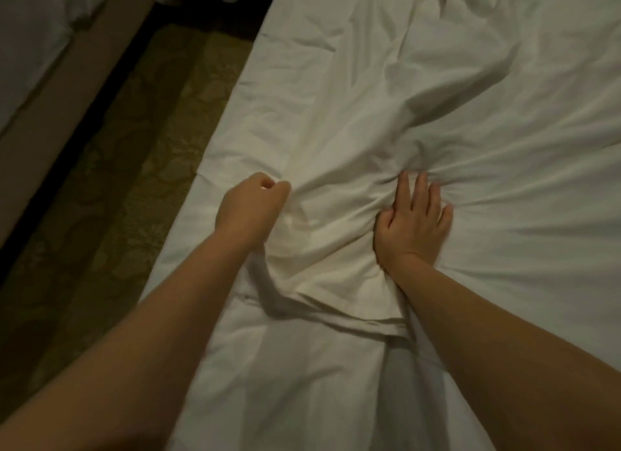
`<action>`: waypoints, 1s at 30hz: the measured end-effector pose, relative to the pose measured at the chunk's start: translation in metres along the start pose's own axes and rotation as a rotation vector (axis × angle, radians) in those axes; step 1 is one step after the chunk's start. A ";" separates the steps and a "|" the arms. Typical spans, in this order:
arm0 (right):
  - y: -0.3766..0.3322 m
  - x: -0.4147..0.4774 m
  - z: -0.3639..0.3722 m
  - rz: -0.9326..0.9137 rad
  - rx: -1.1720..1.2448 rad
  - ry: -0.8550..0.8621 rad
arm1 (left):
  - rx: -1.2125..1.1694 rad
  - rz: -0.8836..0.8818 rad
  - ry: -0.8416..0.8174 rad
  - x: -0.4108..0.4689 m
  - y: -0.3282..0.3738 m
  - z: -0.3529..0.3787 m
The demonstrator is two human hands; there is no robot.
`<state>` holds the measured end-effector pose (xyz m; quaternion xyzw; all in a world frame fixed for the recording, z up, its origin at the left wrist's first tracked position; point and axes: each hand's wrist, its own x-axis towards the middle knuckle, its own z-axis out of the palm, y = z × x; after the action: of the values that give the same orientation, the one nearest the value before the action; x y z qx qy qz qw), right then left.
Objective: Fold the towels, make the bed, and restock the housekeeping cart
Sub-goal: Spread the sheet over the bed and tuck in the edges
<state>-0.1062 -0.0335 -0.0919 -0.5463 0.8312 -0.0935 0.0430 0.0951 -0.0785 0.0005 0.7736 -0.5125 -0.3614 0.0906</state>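
The right hand (415, 220) lies flat on the white sheet (353, 98), its fingers (421, 188) spread and pressing. Creases fan out from the fingertips, and beyond them the cloth lies rumpled. Just left of those fingers, the left hand (252, 203) is curled into a fist, gripping a fold of sheet that rises to its underside. Left of the fist, past the bed's edge, lies patterned carpet (111, 195), then a second bed (30, 47).
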 end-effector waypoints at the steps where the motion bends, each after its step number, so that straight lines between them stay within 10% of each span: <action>1: 0.000 0.004 0.003 -0.005 0.017 0.049 | 0.095 0.055 -0.037 0.011 0.009 0.000; 9: -0.006 0.038 0.014 0.025 0.102 0.245 | 0.229 0.512 0.023 0.056 0.108 0.040; 30: -0.004 0.041 0.023 -0.002 0.062 0.372 | 0.034 0.519 0.013 0.122 0.144 0.058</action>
<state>-0.1154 -0.0750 -0.1129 -0.5186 0.8211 -0.2187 -0.0948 -0.0218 -0.2359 -0.0246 0.6201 -0.6993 -0.3121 0.1706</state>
